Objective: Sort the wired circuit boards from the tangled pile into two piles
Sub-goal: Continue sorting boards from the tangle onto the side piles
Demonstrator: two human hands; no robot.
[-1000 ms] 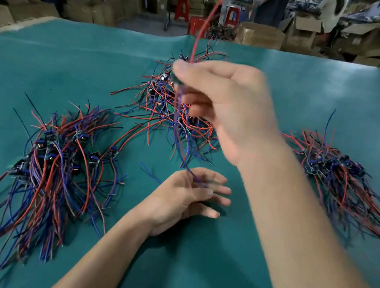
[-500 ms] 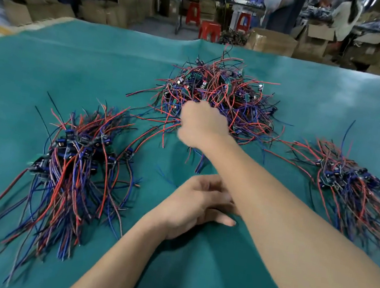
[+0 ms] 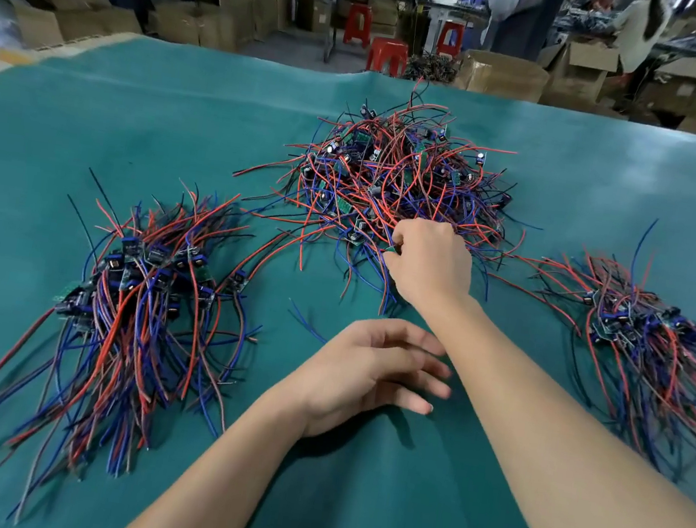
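A tangled pile [image 3: 399,172] of small circuit boards with red, blue and black wires lies at the middle back of the teal table cover. A sorted pile [image 3: 139,301] with its wires combed toward me lies at the left. A second sorted pile [image 3: 647,346] lies at the right. My right hand [image 3: 428,266] is at the near edge of the tangled pile, its fingers curled and pinching a small green board there. My left hand [image 3: 371,370] rests on the cover in front of me, fingers relaxed and spread, holding nothing.
A loose blue wire [image 3: 307,320] lies on the teal cover [image 3: 90,115] just left of my left hand. Beyond the table's far edge stand cardboard boxes [image 3: 502,75] and red stools [image 3: 387,54]; a person [image 3: 638,31] works at the far right.
My right hand, raised a second ago with a wired board, has dropped forward to the near edge of the tangled pile and pinches a board there. The left hand stayed put.
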